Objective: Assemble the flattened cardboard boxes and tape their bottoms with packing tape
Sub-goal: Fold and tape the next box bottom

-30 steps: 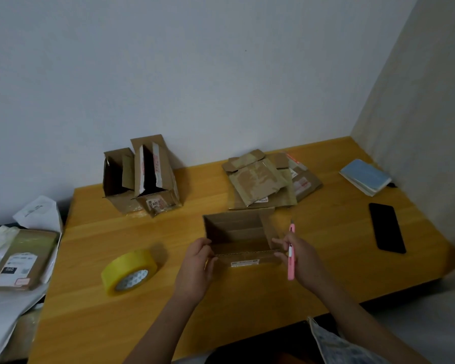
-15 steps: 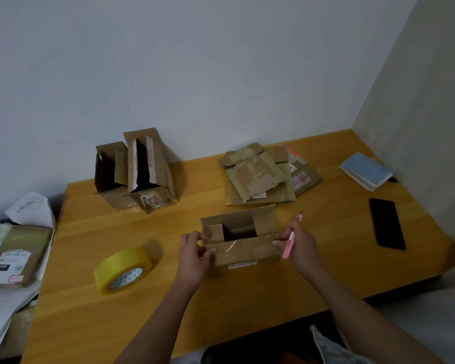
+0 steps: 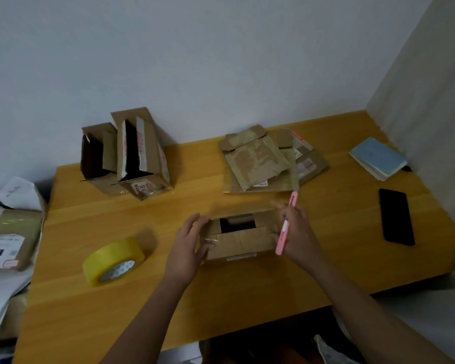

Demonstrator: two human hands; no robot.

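Head view: small cardboard box sits on the wooden table near centre, its near flap folded over and a dark opening showing behind it. Left hand is at the box's 9 o'clock end, fingers loosely spread against the cardboard; contact is blurred. Right hand is at the 3 o'clock end, fingers curled around a pink utility knife held upright, lower fingers touching the box. Yellow tape roll lies on the table at 9 o'clock from the box, apart from it. Two assembled boxes stand at 11 o'clock by the wall. Flattened boxes are stacked at 1 o'clock. Black phone lies at 3 o'clock, a blue notebook at 2 o'clock.
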